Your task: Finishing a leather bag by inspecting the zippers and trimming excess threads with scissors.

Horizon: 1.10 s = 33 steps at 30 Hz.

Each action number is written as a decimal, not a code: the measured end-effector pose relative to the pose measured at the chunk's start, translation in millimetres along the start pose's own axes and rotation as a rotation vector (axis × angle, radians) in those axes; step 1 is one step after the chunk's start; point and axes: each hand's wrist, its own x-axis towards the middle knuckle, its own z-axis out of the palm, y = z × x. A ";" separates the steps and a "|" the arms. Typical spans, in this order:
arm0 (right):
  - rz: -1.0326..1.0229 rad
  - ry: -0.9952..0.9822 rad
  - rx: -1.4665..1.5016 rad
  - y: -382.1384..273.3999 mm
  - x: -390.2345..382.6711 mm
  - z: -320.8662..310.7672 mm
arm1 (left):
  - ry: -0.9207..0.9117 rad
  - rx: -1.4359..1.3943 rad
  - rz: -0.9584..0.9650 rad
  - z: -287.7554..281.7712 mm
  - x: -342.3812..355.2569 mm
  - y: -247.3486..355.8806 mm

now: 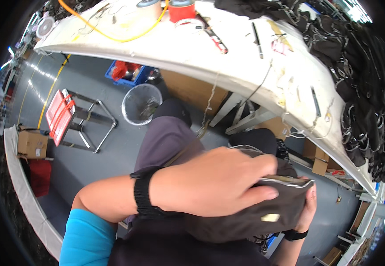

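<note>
A dark brown fabric pouch (250, 221) with a pale metallic-edged opening and a small gold-coloured label lies over my lap. My left hand (214, 179), slightly blurred, reaches across from the left. Its fingers are curled at the pouch's upper edge, the thumb over the front face and the other fingers behind; whether a zip pull sits between them is hidden. At the pouch's right end, my right hand (308, 208) grips the corner, most of its fingers out of sight behind the cloth.
A white worktable (241, 48) curves ahead, bearing a marker (216, 40), tape rolls, a yellow hose (126, 40) and heaped dark pieces (361, 88). Below stand a clear bin (141, 104) and a blue crate (128, 73). A red-seated stool (59, 117) is at left. A chain hangs from the table.
</note>
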 end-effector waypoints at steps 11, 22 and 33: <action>-0.245 -0.037 -0.336 -11.3 4.0 35.5 | -0.283 0.030 -0.021 -8.1 -10.3 -35.8; -0.484 -0.452 -0.658 -30.8 24.1 85.9 | -0.261 -0.536 -0.292 45.1 1.0 -32.8; -0.739 -0.008 -1.746 -84.8 260.2 -70.4 | -0.214 -0.825 -0.447 27.5 -10.6 -23.2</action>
